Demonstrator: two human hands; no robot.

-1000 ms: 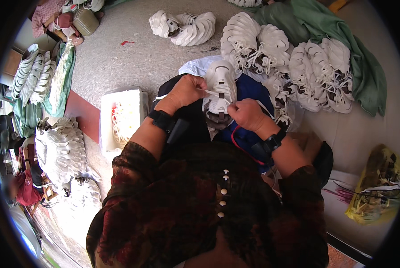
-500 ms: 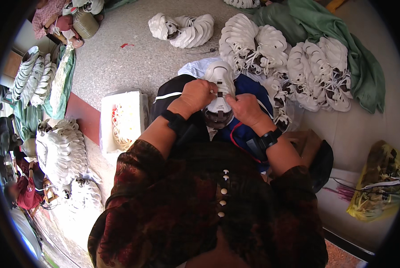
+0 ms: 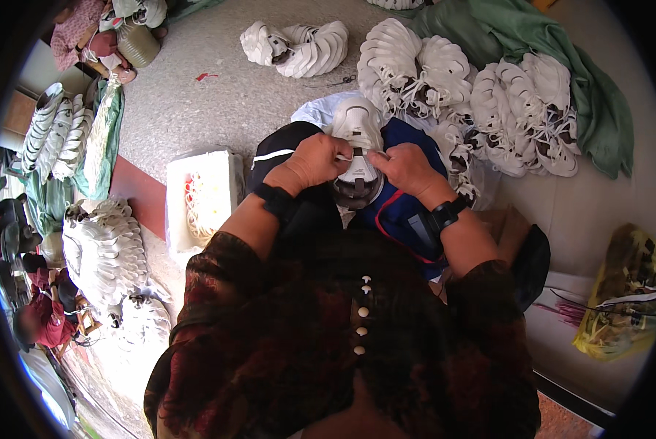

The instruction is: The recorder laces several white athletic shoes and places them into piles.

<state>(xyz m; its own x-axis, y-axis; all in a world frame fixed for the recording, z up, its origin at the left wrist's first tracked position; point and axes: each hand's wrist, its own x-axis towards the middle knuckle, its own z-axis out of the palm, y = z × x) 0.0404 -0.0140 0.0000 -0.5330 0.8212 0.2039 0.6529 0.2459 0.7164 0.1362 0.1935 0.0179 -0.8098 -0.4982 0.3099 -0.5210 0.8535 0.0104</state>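
Note:
A white shoe upper (image 3: 358, 121) with dark brown lining lies across my lap, toe pointing away from me. Over its left edge my left hand (image 3: 317, 161) is closed in a pinch, and a short white shoelace (image 3: 347, 158) shows at its fingertips. My right hand (image 3: 408, 170) is closed at the upper's right edge, thumb and finger pressed together by the lacing holes. What the right fingertips hold is too small to make out. Beneath the upper are dark and blue cloth (image 3: 412, 135) over my legs.
At my left stands a white foam box (image 3: 233, 190) with white and orange laces inside. Stacked white uppers (image 3: 434, 73) lie ahead and right beside a green sack (image 3: 598, 110); more uppers (image 3: 105, 252) are left. A yellow bag (image 3: 624, 300) lies right. Other people (image 3: 50, 307) sit at far left.
My right hand has moved slightly outward and up from the upper's middle. The left hand stays near the left edge, its wrist turned a little. The view has shifted slightly.

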